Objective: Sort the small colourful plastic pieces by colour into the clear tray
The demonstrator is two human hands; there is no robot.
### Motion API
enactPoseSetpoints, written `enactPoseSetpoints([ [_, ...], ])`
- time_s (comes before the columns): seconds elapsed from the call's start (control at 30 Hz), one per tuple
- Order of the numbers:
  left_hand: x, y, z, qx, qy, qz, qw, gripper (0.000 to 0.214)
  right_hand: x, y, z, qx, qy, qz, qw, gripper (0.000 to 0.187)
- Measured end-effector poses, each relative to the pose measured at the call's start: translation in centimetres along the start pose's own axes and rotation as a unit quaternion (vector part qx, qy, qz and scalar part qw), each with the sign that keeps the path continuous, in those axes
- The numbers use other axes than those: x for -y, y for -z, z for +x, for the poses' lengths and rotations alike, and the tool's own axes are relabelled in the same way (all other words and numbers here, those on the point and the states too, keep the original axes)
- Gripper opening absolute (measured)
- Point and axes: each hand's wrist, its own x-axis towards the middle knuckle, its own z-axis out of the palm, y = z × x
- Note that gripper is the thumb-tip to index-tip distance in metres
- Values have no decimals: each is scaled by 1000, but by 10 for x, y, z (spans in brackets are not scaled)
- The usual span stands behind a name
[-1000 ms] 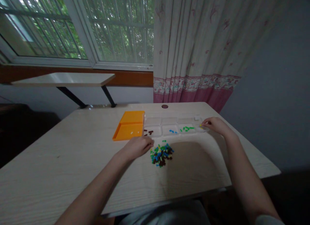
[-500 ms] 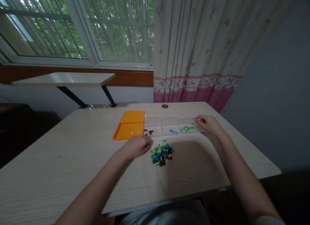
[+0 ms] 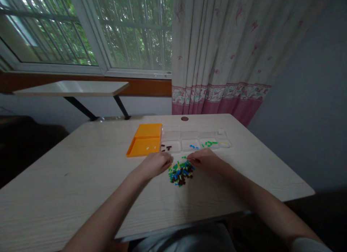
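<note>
A heap of tiny plastic bricks [image 3: 181, 175] in brown, blue, green and yellow lies on the table. My left hand [image 3: 157, 163] is closed at its left edge, fingers curled together; anything in them is hidden. Over the heap's upper right edge, my right hand [image 3: 204, 159] has its fingertips pinched, and what they hold is too small to make out. Behind the heap sits a clear compartment tray [image 3: 187, 149]. Its front compartments hold brown bricks [image 3: 168, 148], blue bricks [image 3: 193, 146], green bricks [image 3: 209, 144] and yellow bricks [image 3: 225, 143].
An open orange box [image 3: 145, 136] stands at the tray's left, with a few small white pieces in its front half. A raised shelf [image 3: 73, 88] stands at the back left of the wooden table [image 3: 81, 172]. Beyond are a window and a curtain [image 3: 217, 64].
My right hand has come from the tray's right end, leftward and nearer, to the heap. Yellow bricks in the right compartment are now uncovered. My left hand has shifted slightly right.
</note>
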Motion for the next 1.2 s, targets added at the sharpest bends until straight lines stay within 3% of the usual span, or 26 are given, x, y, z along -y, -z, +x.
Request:
enactPoseSetpoints([
  [0.23,-10,-2,2,-98,-12,-80,992,20,19,-13,5,-61,-59,34,996,25],
  [0.43,-16,-5,4,-124,-33,-111,985,18,29,-10,8,-26,-62,46,997,25],
  [0.97,-16,-13,8,-185,-13,-199,962,20,25,-10,9,-94,-69,51,992,28],
  [1.1,-18,-13,9,-194,9,-201,960,19,21,-8,8,-91,-64,54,992,27],
  [1.2,-16,-9,7,-232,26,-198,952,19,8,-3,5,-71,-60,22,995,27],
])
